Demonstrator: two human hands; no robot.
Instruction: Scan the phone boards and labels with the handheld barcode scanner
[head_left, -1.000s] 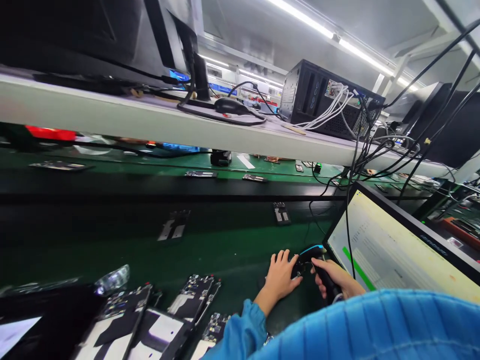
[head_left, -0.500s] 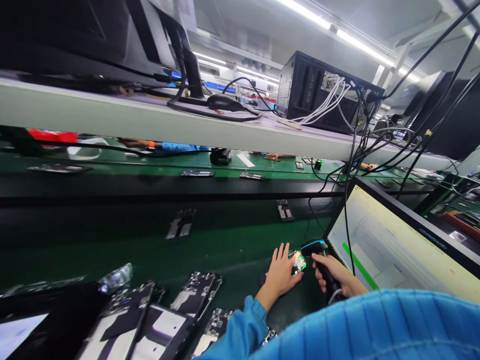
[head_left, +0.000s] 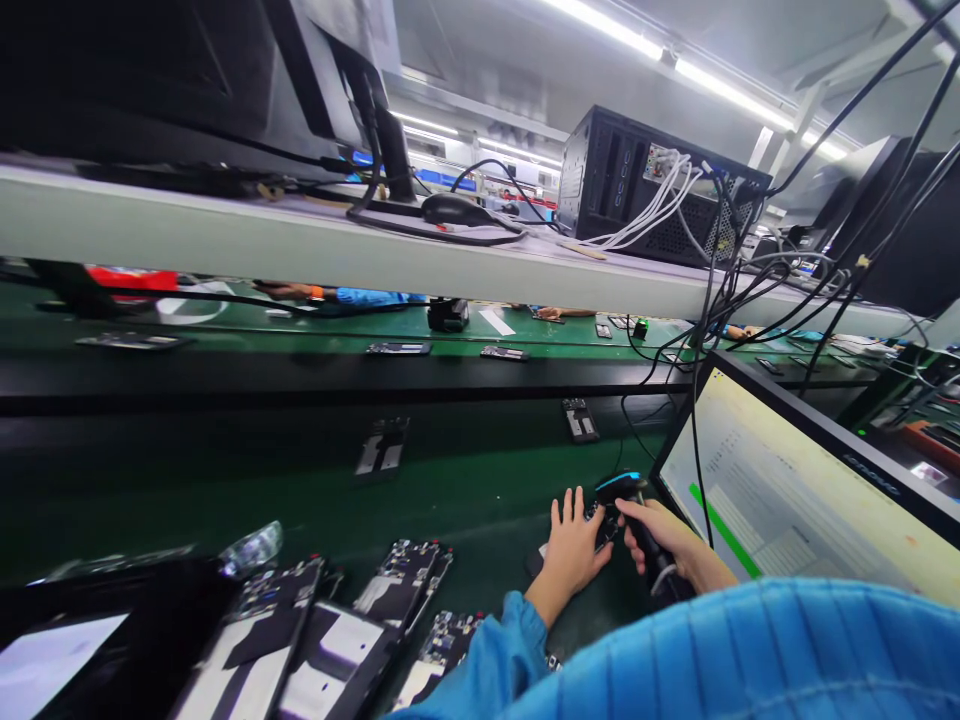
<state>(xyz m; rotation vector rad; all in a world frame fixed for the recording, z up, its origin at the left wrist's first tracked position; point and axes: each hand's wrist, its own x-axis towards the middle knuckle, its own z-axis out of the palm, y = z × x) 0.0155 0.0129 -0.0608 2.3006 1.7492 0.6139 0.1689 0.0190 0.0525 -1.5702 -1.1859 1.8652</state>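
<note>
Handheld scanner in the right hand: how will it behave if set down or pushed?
The scanner looks like rigid plastic, probably light: the right hand holds it alone. Its head-over-handle shape would likely tip over. Its cable may tug it.

Wide-angle head view, strong barrel distortion: shelf edge (head_left: pixel 337 262) and ceiling tube lights (head_left: pixel 675 65) bow toward the frame edges. Light comes from overhead tubes, bright & slightly blown out. Area under the shelf is dim; green bench surface (head_left: pixel 465 480) lies in deep shadow. Monitor (head_left: pixel 787 500) glows pale, adds local light nr the hands. Circuit boards (head_left: pixel 300 650) at lower left are soft, w/ white glare patches.
</note>
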